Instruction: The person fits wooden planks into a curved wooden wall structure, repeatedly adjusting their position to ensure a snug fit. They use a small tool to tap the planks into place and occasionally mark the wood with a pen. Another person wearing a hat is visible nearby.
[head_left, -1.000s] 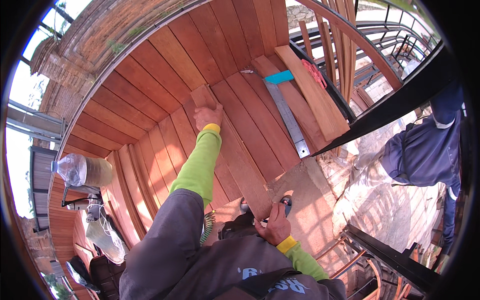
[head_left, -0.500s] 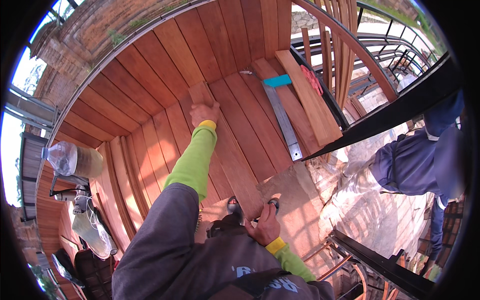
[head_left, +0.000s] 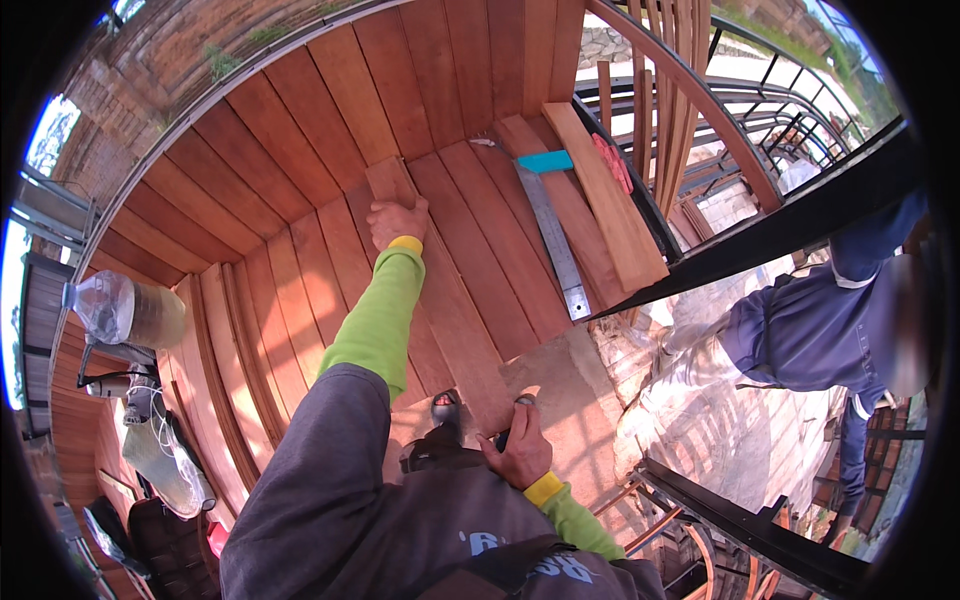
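Note:
A long reddish-brown wooden plank point(head_left: 452, 310) lies lengthwise in front of me, over the slatted wooden surface. My left hand point(head_left: 397, 222) is closed round its far part, fingers curled over the edge. Close to my body, my right hand point(head_left: 522, 455) grips the near end; the fingers partly hide that end. To the right lies a try square point(head_left: 556, 238) with a teal handle and a metal blade, resting on the boards. Beside it a lighter loose board point(head_left: 605, 200) lies at an angle.
Red gloves or cloth point(head_left: 612, 162) lie by a black metal beam point(head_left: 770, 225) on the right. A person in dark blue point(head_left: 800, 330) is beyond it. On the left stand a large plastic water bottle point(head_left: 130, 310) and long upright strips. My sandalled foot point(head_left: 446, 408) shows below.
The whole view has shifted slightly, so most things sit a little further left. Both hands keep their hold on the plank, which stays nearly where it was.

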